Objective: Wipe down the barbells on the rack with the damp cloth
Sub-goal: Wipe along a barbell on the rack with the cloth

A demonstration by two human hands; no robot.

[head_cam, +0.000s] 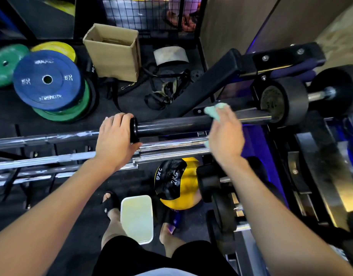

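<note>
A barbell with a black sleeve (171,125) lies topmost across the rack, running left to right through the middle of the view. My left hand (115,139) grips it at the collar where the sleeve begins. My right hand (224,134) holds a pale green cloth (215,111) wrapped over the sleeve further right, near its chrome end. Below this bar lie several chrome barbells (171,150), their shafts reaching off to the left (42,160).
Blue, green and yellow weight plates (47,79) are stacked at the left, behind a cardboard box (114,51). A yellow and black medicine ball (178,183) and a white tub (136,218) sit by my feet. Black dumbbells (285,100) fill a rack on the right.
</note>
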